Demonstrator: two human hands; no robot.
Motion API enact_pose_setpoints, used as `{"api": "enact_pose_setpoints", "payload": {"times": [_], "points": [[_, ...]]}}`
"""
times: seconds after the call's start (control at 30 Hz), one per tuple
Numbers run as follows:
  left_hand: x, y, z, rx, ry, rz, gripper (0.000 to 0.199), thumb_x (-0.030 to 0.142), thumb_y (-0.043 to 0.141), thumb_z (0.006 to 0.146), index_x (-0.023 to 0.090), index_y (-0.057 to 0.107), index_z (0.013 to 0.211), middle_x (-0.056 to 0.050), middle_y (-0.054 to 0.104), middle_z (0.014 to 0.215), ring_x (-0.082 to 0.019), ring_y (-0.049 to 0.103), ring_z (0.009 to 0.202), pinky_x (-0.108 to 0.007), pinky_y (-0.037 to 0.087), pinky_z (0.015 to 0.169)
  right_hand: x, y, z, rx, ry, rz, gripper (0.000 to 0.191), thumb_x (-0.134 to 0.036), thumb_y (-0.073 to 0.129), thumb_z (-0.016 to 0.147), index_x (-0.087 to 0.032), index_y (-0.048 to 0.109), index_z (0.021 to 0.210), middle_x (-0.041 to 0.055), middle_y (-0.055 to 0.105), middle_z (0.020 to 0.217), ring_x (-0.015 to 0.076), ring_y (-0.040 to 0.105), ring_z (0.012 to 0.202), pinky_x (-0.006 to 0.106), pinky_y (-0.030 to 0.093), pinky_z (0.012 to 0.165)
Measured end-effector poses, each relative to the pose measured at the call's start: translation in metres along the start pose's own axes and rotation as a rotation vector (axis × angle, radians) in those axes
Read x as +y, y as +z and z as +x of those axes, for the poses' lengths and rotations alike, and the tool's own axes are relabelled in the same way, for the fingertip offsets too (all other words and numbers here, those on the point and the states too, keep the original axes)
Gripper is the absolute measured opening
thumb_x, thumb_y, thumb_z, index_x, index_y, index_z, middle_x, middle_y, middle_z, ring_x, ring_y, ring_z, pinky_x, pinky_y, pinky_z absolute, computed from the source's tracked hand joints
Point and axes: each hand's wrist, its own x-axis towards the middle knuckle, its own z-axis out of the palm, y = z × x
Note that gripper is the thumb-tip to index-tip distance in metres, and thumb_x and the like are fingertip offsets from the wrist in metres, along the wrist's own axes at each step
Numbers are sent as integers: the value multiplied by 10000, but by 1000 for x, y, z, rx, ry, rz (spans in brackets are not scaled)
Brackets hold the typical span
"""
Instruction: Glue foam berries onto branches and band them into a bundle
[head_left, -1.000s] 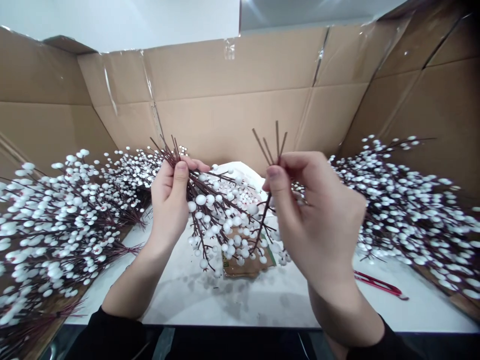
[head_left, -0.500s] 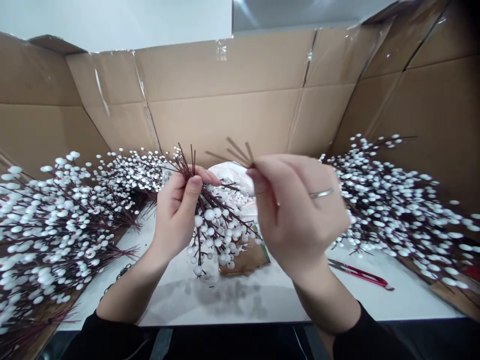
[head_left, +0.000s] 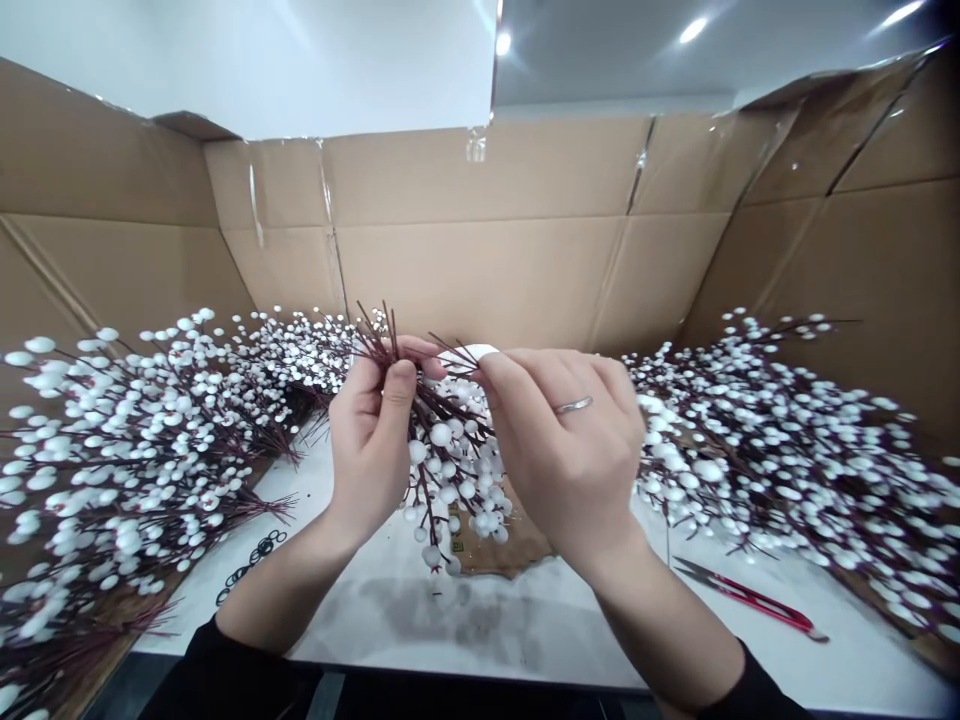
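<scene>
My left hand [head_left: 375, 430] is closed round the dark stems of a bunch of white berry stems [head_left: 448, 465]. The stem ends poke up above its thumb, and the white berries hang down below. My right hand [head_left: 566, 440], with a ring on one finger, pinches the thin ends of a few more berry stems [head_left: 459, 355] between thumb and forefinger. Those ends point toward the left fingertips, and the two hands almost meet. What hangs beneath the right hand is mostly hidden behind it.
Heaps of white berry stems lie at left [head_left: 127, 480] and right [head_left: 780, 450]. Red-handled snips [head_left: 757, 598] rest on the white table [head_left: 360, 610]. Small black rings [head_left: 255, 558] lie by my left forearm. A brown piece [head_left: 499, 540] sits under the bunch. Cardboard walls [head_left: 480, 260] stand behind.
My right hand has moved left and slightly down, bringing its stems close to the bunch in my left hand. The view has tilted up a little, showing more ceiling lights.
</scene>
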Motion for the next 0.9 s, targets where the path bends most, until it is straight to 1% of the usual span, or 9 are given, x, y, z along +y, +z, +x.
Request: {"api": "enact_pose_setpoints", "payload": {"times": [0.1,0.2,0.3,0.37,0.43,0.53,0.67,0.77,0.9], "points": [[2,-4,3,24,-11,-10,180,310,517,969,199,657,950,-17,650,819,-128,626,832,-240,505,821,10,-8,3,-56,-119,-106,138,-76,530,925,-199,587,900,-5,674,760,161,556,726,340,364,697],[0,-8,6,23,-34,34,189,331,520,966,196,647,930,-20,647,834,-124,619,818,-232,495,803,19,-14,7,-111,-296,-201,190,-62,489,938,-211,599,891,-7,644,737,156,545,736,340,358,709],[-6,-9,9,24,-55,64,213,363,505,969,196,618,901,-17,644,833,-124,612,813,-237,485,792,21,-15,8,-101,-485,-236,150,-78,544,919,-197,627,883,-9,636,722,156,571,772,340,396,746],[-10,-9,9,27,-52,68,224,366,488,976,193,602,891,-15,640,830,-124,609,819,-243,480,804,20,-12,7,-114,-542,-230,122,-102,569,916,-198,641,892,-5,645,737,157,587,800,344,417,786],[-12,-8,9,20,-32,59,228,356,471,984,189,590,885,-16,632,829,-125,604,830,-254,473,831,20,-9,7,-123,-563,-221,131,-110,562,923,-211,643,901,-1,650,748,157,595,822,348,425,804],[-14,-8,10,-1,-6,32,234,345,456,991,187,585,875,-19,622,833,-129,599,844,-271,467,857,25,-7,9,-120,-564,-188,190,-103,517,941,-245,635,894,-10,664,769,147,606,815,355,442,775],[-16,-9,13,33,14,17,217,342,464,988,194,582,882,-12,621,819,-127,601,826,-267,479,835,30,-9,15,-208,-418,-59,241,-119,482,950,-289,644,898,-19,669,752,148,619,769,379,460,742],[-18,-10,15,58,14,23,194,337,477,982,197,578,893,-7,625,819,-125,604,820,-262,483,816,25,-10,16,-197,-404,33,225,-129,512,936,-298,659,905,-19,675,739,155,624,761,386,475,740],[-18,-13,18,40,17,78,192,331,467,985,203,573,890,-8,622,823,-129,604,822,-272,478,814,14,-11,16,-287,-397,53,231,-151,496,949,-290,673,896,-9,689,750,155,623,753,374,487,694]]}}
